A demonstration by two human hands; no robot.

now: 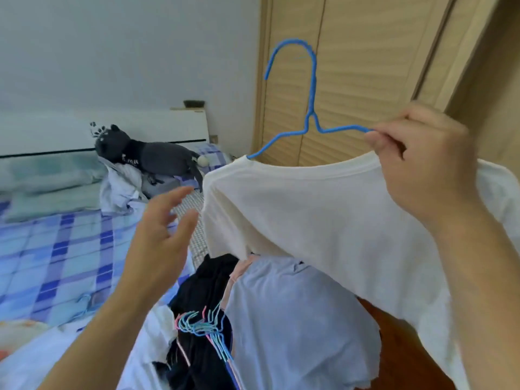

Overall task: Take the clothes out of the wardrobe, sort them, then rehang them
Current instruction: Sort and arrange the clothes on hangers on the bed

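Head view: the right hand [419,161] is raised in front of the wardrobe [351,80], its thumb and fingers pinching the right shoulder of a blue hanger [311,108] together with the neckline of a white shirt [323,215]. The hanger's hook stands up above the hand, its open end pointing left. The hanger's left arm disappears into the shirt's collar, and the shirt drapes down from the right hand, spreading below and to both sides of it.

The left hand [163,229] hovers lower and to the left of the right one, fingers spread and loosely bent, holding nothing; its fingertips are just beside the shirt's left edge, and I cannot tell whether they touch it.

Below and between the hands lies a heap of clothes: a pale blue garment [295,319] directly under the hanging shirt, dark clothes [208,282] to its left, and a bunch of blue and pink hangers [202,325] lying across the dark pile.

Left of the left hand stretches a bed [56,249] with a blue checked cover. Beyond that hand, near the headboard, a dark plush toy [146,156] lies on some crumpled light fabric [118,187]. The wardrobe's slatted wooden doors fill the area behind the hanger and the right hand.
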